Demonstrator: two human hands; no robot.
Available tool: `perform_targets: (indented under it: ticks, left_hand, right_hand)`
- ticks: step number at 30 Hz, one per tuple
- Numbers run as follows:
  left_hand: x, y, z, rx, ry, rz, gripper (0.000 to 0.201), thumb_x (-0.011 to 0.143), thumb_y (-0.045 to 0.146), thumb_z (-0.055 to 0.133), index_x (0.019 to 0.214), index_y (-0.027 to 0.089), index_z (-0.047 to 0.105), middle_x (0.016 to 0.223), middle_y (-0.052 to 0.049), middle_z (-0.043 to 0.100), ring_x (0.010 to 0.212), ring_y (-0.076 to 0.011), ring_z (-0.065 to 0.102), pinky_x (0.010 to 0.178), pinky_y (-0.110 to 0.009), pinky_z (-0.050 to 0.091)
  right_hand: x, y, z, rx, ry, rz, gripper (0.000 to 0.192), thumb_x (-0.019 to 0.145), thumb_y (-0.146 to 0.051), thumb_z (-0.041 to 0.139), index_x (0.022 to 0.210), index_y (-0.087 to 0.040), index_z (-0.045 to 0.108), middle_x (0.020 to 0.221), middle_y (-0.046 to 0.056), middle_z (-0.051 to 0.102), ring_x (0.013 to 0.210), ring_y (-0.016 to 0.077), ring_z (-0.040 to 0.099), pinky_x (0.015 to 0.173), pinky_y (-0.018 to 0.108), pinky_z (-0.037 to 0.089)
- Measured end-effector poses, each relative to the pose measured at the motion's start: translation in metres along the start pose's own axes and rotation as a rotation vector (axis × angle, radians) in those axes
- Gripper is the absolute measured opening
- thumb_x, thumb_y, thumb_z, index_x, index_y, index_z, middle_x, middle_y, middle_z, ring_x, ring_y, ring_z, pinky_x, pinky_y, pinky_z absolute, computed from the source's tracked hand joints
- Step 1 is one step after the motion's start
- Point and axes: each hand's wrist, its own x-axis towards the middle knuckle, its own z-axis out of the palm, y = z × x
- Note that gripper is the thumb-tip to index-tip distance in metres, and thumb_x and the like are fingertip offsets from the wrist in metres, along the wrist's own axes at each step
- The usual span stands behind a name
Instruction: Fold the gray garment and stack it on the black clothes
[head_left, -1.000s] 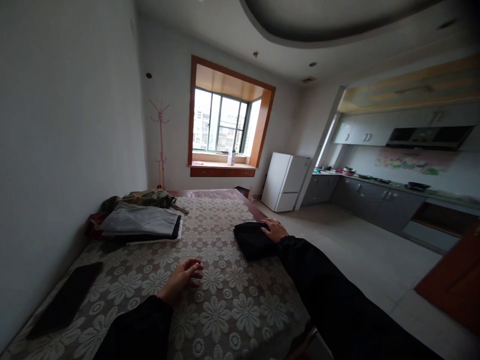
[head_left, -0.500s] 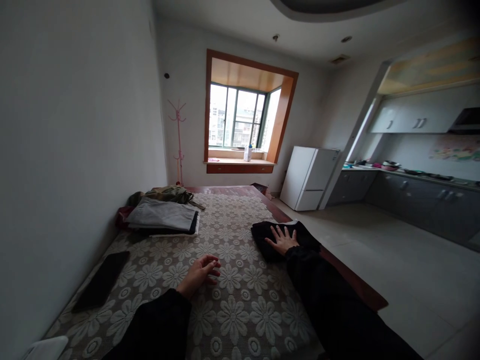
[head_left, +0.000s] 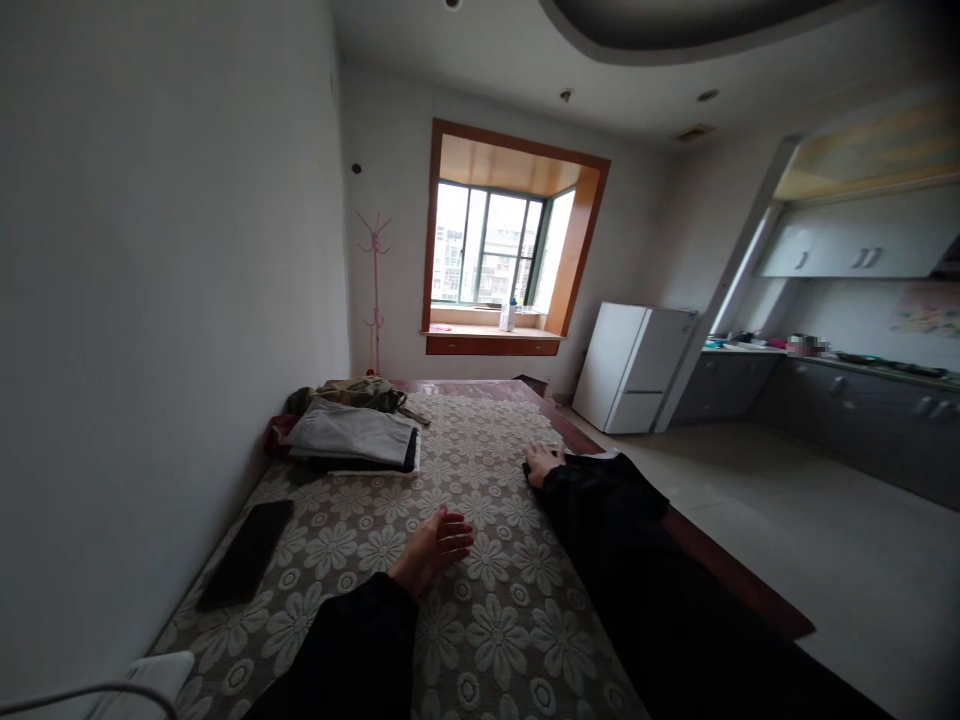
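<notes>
My right hand (head_left: 544, 463) rests on the far left edge of a folded black garment (head_left: 622, 478) on the table's right side, its fingers pointing left across the cloth. My right sleeve, also black, hides much of the garment. My left hand (head_left: 433, 545) hovers over the patterned tablecloth (head_left: 487, 560), palm turned right, fingers apart and nothing in it. Beyond it on the left lies a stack of folded clothes, with a grey garment (head_left: 352, 432) on top and a black one beneath.
A dark phone-like slab (head_left: 246, 555) lies at the left, near the wall. A white object (head_left: 161, 680) with a cable is in the lower left corner. An olive strapped item (head_left: 360, 393) sits behind the clothes. A white fridge (head_left: 634, 365) stands beyond the table's reddish edge (head_left: 742, 570).
My right hand has slid from the middle of the black garment to its far left edge. My left hand has turned slightly, fingers straighter. The whole view has shifted a little.
</notes>
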Motion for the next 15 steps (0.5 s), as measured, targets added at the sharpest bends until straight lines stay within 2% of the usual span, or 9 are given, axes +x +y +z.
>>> perform_targets:
  ticks: [2,4,6,8,9,11,13,15]
  left_hand:
    - [0.002,-0.002,0.001,-0.073,-0.027,-0.039,0.052,0.091,0.064,0.06,0.109,0.016,0.069,0.119,-0.018,0.075,0.112,-0.0294,0.071,0.099,-0.041,0.055]
    - [0.006,-0.004,0.002,-0.152,-0.071,-0.048,0.058,0.093,0.068,0.054,0.114,0.016,0.07,0.122,-0.018,0.075,0.121,-0.0315,0.068,0.104,-0.043,0.053]
    - [0.01,-0.004,0.002,-0.251,-0.084,0.0,0.051,0.099,0.06,0.048,0.118,0.018,0.07,0.125,-0.015,0.075,0.131,-0.0303,0.063,0.11,-0.044,0.049]
    - [0.014,-0.001,0.001,-0.343,-0.044,0.08,0.04,0.104,0.045,0.044,0.119,0.019,0.07,0.127,-0.012,0.075,0.138,-0.0262,0.058,0.114,-0.04,0.046]
    - [0.015,0.002,0.0,-0.383,-0.005,0.126,0.036,0.104,0.037,0.042,0.119,0.02,0.07,0.127,-0.01,0.075,0.138,-0.0244,0.057,0.115,-0.038,0.045]
    - [0.015,0.01,-0.003,-0.438,0.087,0.217,0.035,0.103,0.028,0.041,0.12,0.02,0.07,0.126,-0.008,0.076,0.136,-0.0232,0.059,0.115,-0.036,0.045]
    - [0.015,0.019,-0.004,-0.457,0.176,0.329,0.034,0.101,0.025,0.044,0.124,0.019,0.069,0.127,-0.007,0.075,0.134,-0.0238,0.061,0.115,-0.036,0.045]
    - [0.015,0.026,-0.004,-0.356,0.207,0.356,0.036,0.098,0.029,0.049,0.127,0.018,0.068,0.131,-0.009,0.073,0.134,-0.0248,0.06,0.115,-0.036,0.044]
  right_hand:
    - [0.005,-0.061,-0.001,0.096,0.019,-0.149,0.064,0.093,-0.035,0.056,0.155,-0.023,0.046,0.16,0.015,0.048,0.149,0.0318,0.041,0.124,0.053,0.024]
    - [0.002,-0.13,0.011,0.185,0.031,-0.279,0.059,0.097,-0.039,0.052,0.154,-0.026,0.048,0.157,0.009,0.053,0.144,0.0256,0.048,0.12,0.041,0.034]
    - [-0.008,-0.195,0.031,0.25,0.045,-0.368,0.059,0.098,-0.04,0.052,0.155,-0.027,0.046,0.158,0.007,0.052,0.144,0.0237,0.049,0.119,0.038,0.037]
    - [-0.019,-0.244,0.052,0.349,0.079,-0.495,0.068,0.094,-0.04,0.058,0.158,-0.025,0.04,0.166,0.009,0.042,0.153,0.0256,0.036,0.124,0.043,0.028]
    - [-0.024,-0.262,0.06,0.379,0.07,-0.546,0.073,0.093,-0.043,0.061,0.159,-0.024,0.037,0.168,0.01,0.038,0.156,0.027,0.03,0.127,0.047,0.023]
    - [-0.027,-0.283,0.067,0.418,0.073,-0.562,0.077,0.091,-0.047,0.065,0.158,-0.021,0.038,0.17,0.013,0.032,0.159,0.0302,0.021,0.128,0.053,0.014]
    - [-0.024,-0.289,0.065,0.441,0.103,-0.509,0.072,0.091,-0.047,0.066,0.154,-0.021,0.043,0.168,0.015,0.034,0.157,0.0325,0.022,0.127,0.055,0.013]
    - [-0.018,-0.288,0.06,0.488,0.145,-0.412,0.062,0.092,-0.046,0.064,0.148,-0.022,0.05,0.163,0.016,0.041,0.153,0.034,0.03,0.124,0.055,0.02]
